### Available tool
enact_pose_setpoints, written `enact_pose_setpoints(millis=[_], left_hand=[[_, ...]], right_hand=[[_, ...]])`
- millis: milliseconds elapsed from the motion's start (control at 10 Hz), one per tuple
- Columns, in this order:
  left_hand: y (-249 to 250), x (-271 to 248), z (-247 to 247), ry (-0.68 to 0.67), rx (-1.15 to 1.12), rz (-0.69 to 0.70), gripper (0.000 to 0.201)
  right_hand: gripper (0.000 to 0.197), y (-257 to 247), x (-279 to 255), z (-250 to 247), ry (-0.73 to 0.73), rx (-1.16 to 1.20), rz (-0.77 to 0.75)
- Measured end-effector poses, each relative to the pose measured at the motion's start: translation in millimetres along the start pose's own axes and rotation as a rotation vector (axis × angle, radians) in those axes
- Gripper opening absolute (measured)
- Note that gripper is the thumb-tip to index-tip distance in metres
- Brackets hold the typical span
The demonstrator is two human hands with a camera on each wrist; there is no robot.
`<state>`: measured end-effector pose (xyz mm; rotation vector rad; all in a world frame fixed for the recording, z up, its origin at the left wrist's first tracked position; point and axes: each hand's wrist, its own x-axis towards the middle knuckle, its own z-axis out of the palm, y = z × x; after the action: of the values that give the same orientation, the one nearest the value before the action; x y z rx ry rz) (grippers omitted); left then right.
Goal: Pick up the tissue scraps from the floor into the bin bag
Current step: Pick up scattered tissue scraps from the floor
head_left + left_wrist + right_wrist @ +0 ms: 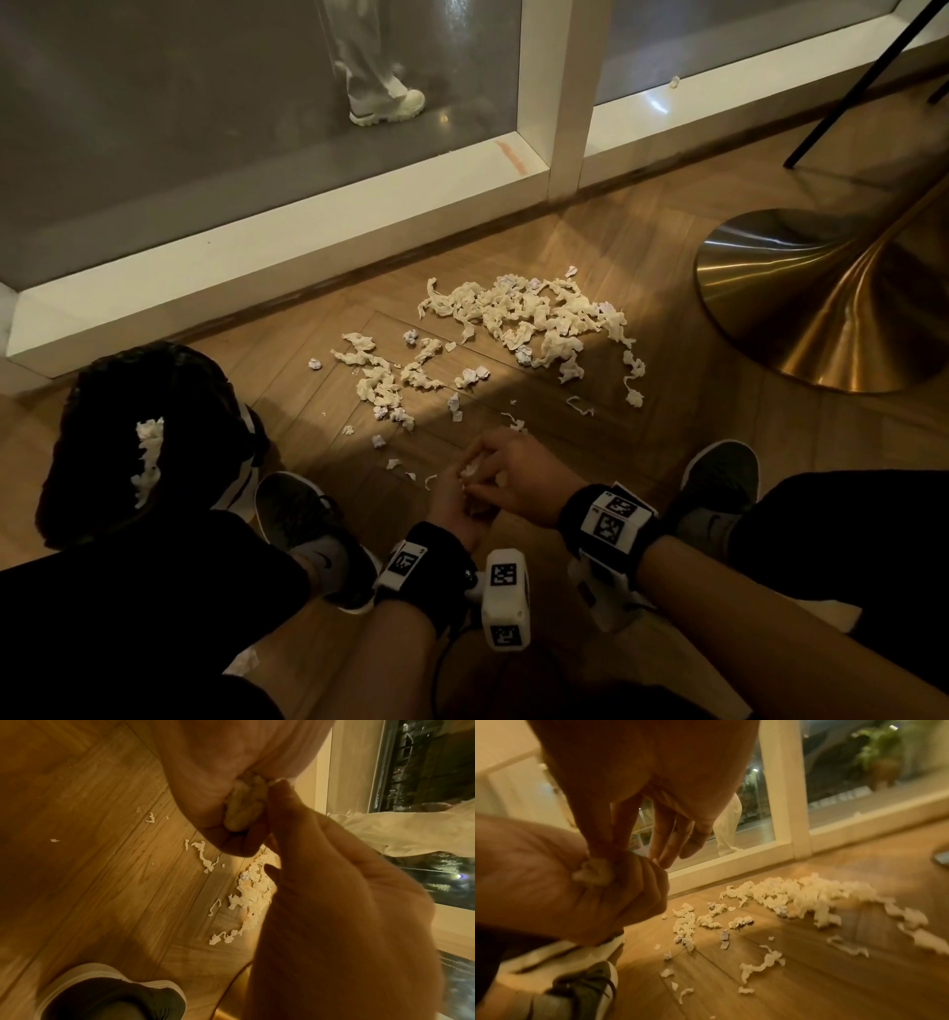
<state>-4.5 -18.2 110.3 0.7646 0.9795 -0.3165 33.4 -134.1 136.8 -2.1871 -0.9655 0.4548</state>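
Both hands meet low over the floor at six o'clock in the head view. The left hand (454, 506) is clenched round a wad of tissue (593, 871), its fingers curled to keep the gathered pieces together. The right hand (513, 475) pinches at that same wad with thumb and forefinger, its other fingers hanging loose; it appears to be pressing a fresh piece into the left fist, so one hand stores while the other collects.

The bin bag (133, 442), black, stands open at nine o'clock beside the left shoe (318, 534), tissue already showing in its mouth. It sits close, within reach for emptying the fist.

Most tissue scraps (534, 318) lie in a heap on the wooden floor (693, 437) at one o'clock, with smaller bits trailing back toward the hands. Much of the task remains.

A brass table base (821, 298) stands at three o'clock, just beside the heap; it may crowd a reach from that side. A white window frame (287, 241) runs along twelve o'clock. Nothing lies between hands and bag.
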Motion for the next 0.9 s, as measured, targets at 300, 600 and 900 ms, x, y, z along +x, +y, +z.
enact_pose_setpoints(millis=[300, 600, 900], left_hand=[[1.5, -13.6, 7.1, -0.013, -0.016, 0.046, 0.025], [3.0, -5.3, 9.5, -0.172, -0.070, 0.070, 0.035], [3.5, -5.3, 11.1, -0.036, -0.048, 0.080, 0.044]], right_hand=[[0.013, -2.1, 1.0, 2.0, 0.130, 0.079, 0.221], [0.057, -8.2, 4.2, -6.6, 0.180, 0.238, 0.484], [0.042, -7.9, 0.9, 4.8, 0.026, -0.004, 0.402]])
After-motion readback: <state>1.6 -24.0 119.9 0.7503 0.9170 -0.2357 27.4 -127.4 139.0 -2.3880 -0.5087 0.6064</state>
